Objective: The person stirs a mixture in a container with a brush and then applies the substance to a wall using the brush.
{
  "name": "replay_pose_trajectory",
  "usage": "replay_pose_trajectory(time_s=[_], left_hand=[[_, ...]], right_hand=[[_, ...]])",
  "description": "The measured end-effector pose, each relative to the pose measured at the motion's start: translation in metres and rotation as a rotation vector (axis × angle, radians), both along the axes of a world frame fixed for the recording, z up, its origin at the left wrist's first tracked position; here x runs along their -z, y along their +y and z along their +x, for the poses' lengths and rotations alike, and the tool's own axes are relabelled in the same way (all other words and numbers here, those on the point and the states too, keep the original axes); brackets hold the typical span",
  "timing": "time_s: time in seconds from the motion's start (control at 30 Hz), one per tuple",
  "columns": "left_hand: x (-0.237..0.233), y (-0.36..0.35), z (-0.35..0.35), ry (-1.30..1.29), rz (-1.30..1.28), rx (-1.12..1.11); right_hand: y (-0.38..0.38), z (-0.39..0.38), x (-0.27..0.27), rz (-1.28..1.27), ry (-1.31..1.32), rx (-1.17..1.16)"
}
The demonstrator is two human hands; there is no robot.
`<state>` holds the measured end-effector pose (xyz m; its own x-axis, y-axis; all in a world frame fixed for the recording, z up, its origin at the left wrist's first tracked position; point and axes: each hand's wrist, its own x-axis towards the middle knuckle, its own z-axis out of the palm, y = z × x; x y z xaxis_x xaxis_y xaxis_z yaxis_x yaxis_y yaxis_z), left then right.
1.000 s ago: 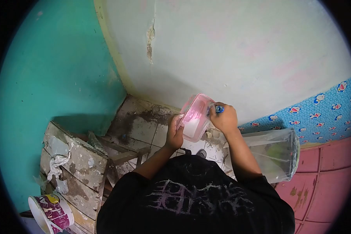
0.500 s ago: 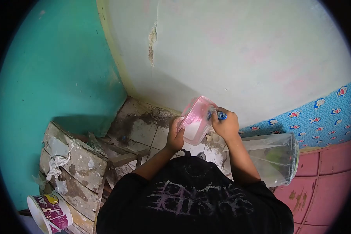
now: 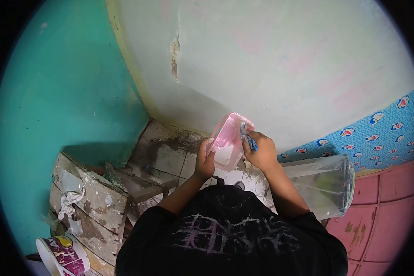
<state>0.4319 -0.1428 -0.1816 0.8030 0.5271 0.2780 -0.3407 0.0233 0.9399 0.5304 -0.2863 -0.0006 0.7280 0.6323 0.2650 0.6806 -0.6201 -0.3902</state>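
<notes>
My left hand [image 3: 204, 160] grips the left side of a pink plastic tub [image 3: 226, 134], which is tilted with its opening facing me. A white paste [image 3: 224, 154] lies in the tub's lower part. Closed around the blue handle of a small tool [image 3: 252, 143] is my right hand [image 3: 264, 152]. The tool's whitish, smeared head reaches inside the tub's right wall. Part of the handle is hidden by my fingers.
The pale wall ahead has a crumbling crack [image 3: 175, 57]. On the left are a stained wooden piece [image 3: 94, 198] and a white-and-purple bucket [image 3: 64, 255]. A plastic-wrapped cylinder [image 3: 315, 186] lies at right, beside pink panels [image 3: 391, 216]. Dirty tiles [image 3: 170, 158] cover the floor.
My right hand has turned and shifted slightly left, bringing the tool more upright along the tub's right inner wall. The left hand keeps its hold on the tub. My view has shifted slightly.
</notes>
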Motion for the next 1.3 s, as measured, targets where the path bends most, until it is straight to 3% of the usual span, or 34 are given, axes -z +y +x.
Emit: replay_pose_trajectory(time_s=[0.17,0.27,0.37,0.5,0.67,0.77,0.97,1.13,1.3], left_hand=[[-0.003,-0.001,-0.001,0.013,0.032,-0.033],[-0.010,0.005,-0.007,0.088,0.058,0.001],[-0.009,0.003,-0.004,0.019,-0.131,-0.022],[-0.019,0.001,0.000,-0.003,-0.155,0.003],[-0.009,-0.002,-0.002,0.090,-0.239,0.034],[0.012,0.001,-0.004,0.136,-0.078,0.025],[-0.030,-0.006,0.000,0.057,-0.318,0.102],[-0.012,0.001,0.007,0.098,-0.289,0.087],[-0.009,0.000,0.005,0.112,-0.206,0.135]], right_hand=[[0.000,-0.018,0.033,-0.280,0.055,-0.143],[0.000,-0.036,0.021,-0.362,0.138,-0.244],[0.000,-0.026,0.000,-0.277,0.086,-0.254],[0.007,0.002,0.004,-0.173,-0.009,-0.120],[-0.002,-0.009,0.042,-0.345,0.010,-0.147],[-0.009,-0.022,0.029,-0.303,0.098,-0.193],[0.002,0.006,0.015,-0.144,-0.061,-0.151],[-0.004,0.004,0.043,-0.170,-0.047,-0.104],[-0.015,-0.012,0.012,-0.224,0.051,-0.125]])
